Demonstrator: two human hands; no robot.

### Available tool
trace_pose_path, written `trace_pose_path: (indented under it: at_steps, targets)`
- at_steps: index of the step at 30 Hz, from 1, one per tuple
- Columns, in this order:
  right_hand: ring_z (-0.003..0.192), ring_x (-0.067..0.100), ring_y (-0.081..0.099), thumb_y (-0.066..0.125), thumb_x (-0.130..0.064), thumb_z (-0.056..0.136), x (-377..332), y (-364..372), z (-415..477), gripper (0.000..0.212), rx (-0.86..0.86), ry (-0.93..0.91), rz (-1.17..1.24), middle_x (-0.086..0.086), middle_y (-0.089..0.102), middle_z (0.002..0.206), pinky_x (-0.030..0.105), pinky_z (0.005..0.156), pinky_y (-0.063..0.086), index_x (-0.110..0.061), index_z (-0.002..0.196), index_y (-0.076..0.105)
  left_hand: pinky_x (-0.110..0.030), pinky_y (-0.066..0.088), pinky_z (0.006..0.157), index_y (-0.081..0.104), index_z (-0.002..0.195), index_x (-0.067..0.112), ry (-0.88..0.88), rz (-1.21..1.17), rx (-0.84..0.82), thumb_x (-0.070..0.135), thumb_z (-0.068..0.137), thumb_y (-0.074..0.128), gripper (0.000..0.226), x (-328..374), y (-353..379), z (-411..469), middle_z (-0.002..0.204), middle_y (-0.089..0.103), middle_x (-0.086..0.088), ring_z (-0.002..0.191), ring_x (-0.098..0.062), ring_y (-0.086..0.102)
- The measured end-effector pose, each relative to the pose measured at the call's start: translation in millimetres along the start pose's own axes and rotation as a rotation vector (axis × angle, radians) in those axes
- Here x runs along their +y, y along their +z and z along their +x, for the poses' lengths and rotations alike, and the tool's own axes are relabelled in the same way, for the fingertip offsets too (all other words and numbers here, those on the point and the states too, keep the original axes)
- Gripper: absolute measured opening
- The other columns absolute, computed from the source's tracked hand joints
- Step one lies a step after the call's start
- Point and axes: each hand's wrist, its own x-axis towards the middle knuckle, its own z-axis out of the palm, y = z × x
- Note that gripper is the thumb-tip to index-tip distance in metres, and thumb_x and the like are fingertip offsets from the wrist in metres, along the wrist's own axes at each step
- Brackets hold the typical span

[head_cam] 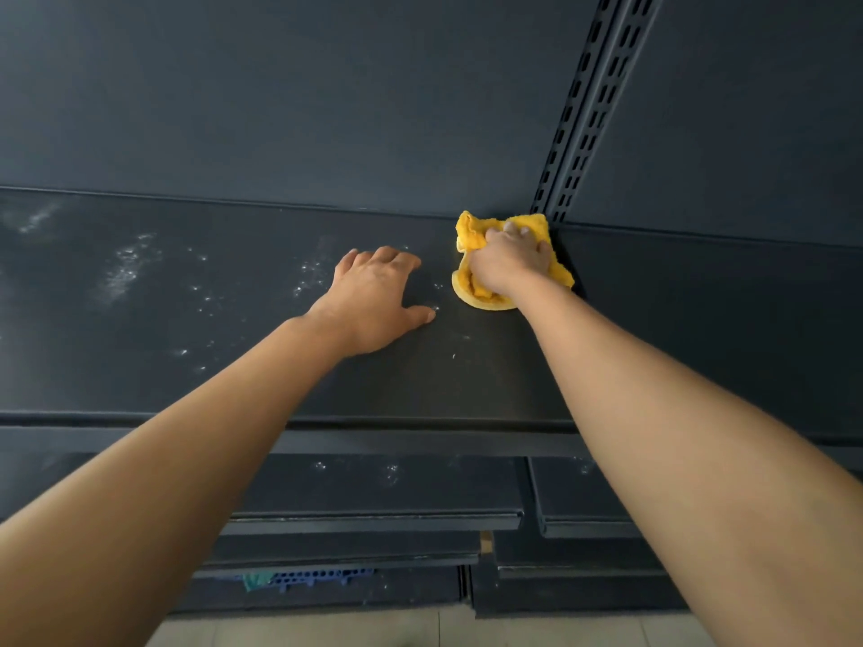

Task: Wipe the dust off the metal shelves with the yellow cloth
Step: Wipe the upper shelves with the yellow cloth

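A dark metal shelf (pixel 233 375) runs across the middle of the view, speckled with white dust on its left half. My right hand (pixel 509 263) grips a crumpled yellow cloth (pixel 471 231) and presses it onto the shelf's far right corner, beside the slotted upright. My left hand (pixel 373 305) rests flat on the shelf with fingers spread, a little left of the cloth and apart from it.
A slotted black upright post (pixel 593 100) rises from the shelf's back right corner against the dark back panel (pixel 280 86). Lower dark shelves (pixel 373 492) with dust specks step out below. A blue perforated crate (pixel 317 576) and tiled floor (pixel 420 630) show at the bottom.
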Motion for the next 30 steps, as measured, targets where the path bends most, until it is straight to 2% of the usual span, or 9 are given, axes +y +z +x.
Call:
trace_pose_path:
  at_steps: [5, 10, 16, 21, 25, 30]
  targets:
    - [0.145, 0.026, 0.013, 0.026, -0.026, 0.096, -43.2, 6.8, -6.3, 0.050, -0.008, -0.243, -0.021, 0.004, 0.015, 0.159, 0.044, 0.117, 0.011, -0.017, 0.145, 0.035, -0.037, 0.008, 0.117, 0.031, 0.143, 0.019, -0.026, 0.025, 0.049, 0.035, 0.090, 0.053, 0.060, -14.4, -6.4, -7.6, 0.147, 0.034, -0.006, 0.138, -0.025, 0.027]
    - [0.147, 0.024, 0.007, 0.028, -0.026, 0.099, -59.5, 10.2, -24.2, 0.051, -0.039, -0.348, 0.042, 0.000, 0.010, 0.160, 0.041, 0.118, 0.008, -0.022, 0.149, 0.027, -0.038, 0.012, 0.117, 0.032, 0.143, 0.017, -0.045, 0.017, 0.074, 0.036, 0.091, 0.052, 0.058, -24.7, -12.6, -22.0, 0.146, 0.035, -0.005, 0.136, -0.026, 0.029]
    - [0.147, 0.024, 0.010, 0.027, -0.025, 0.100, -52.9, 10.6, -53.1, 0.050, -0.041, -0.271, 0.075, -0.001, 0.011, 0.160, 0.041, 0.119, 0.011, -0.025, 0.149, 0.028, -0.038, 0.012, 0.116, 0.030, 0.143, 0.019, -0.010, 0.011, 0.032, 0.043, 0.090, 0.051, 0.061, -30.9, -15.6, -40.8, 0.148, 0.034, -0.006, 0.137, -0.027, 0.028]
    - [0.147, 0.023, 0.010, 0.028, -0.020, 0.098, -26.0, 3.6, -80.5, 0.053, -0.047, -0.080, 0.063, -0.003, 0.009, 0.160, 0.043, 0.119, 0.011, -0.027, 0.150, 0.025, -0.039, 0.010, 0.116, 0.029, 0.144, 0.018, 0.042, -0.004, -0.019, 0.044, 0.090, 0.051, 0.064, -32.5, -19.6, -53.9, 0.149, 0.031, -0.007, 0.139, -0.029, 0.025]
    - [0.147, 0.024, 0.009, 0.027, -0.024, 0.098, -7.6, 4.2, -101.4, 0.053, -0.033, 0.075, 0.040, -0.001, 0.007, 0.160, 0.047, 0.119, 0.008, -0.026, 0.151, 0.022, -0.039, 0.011, 0.117, 0.030, 0.143, 0.017, 0.103, -0.013, -0.045, 0.044, 0.090, 0.051, 0.063, -32.9, -20.2, -63.8, 0.148, 0.032, -0.007, 0.138, -0.029, 0.026]
    - [0.147, 0.027, 0.005, 0.025, -0.026, 0.099, -35.2, 10.7, -121.1, 0.053, -0.028, 0.138, 0.030, 0.003, 0.005, 0.161, 0.048, 0.118, 0.005, -0.020, 0.151, 0.019, -0.039, 0.012, 0.117, 0.029, 0.144, 0.017, 0.132, 0.005, -0.057, 0.046, 0.090, 0.050, 0.065, -47.7, -23.4, -78.3, 0.148, 0.033, -0.007, 0.138, -0.028, 0.028]
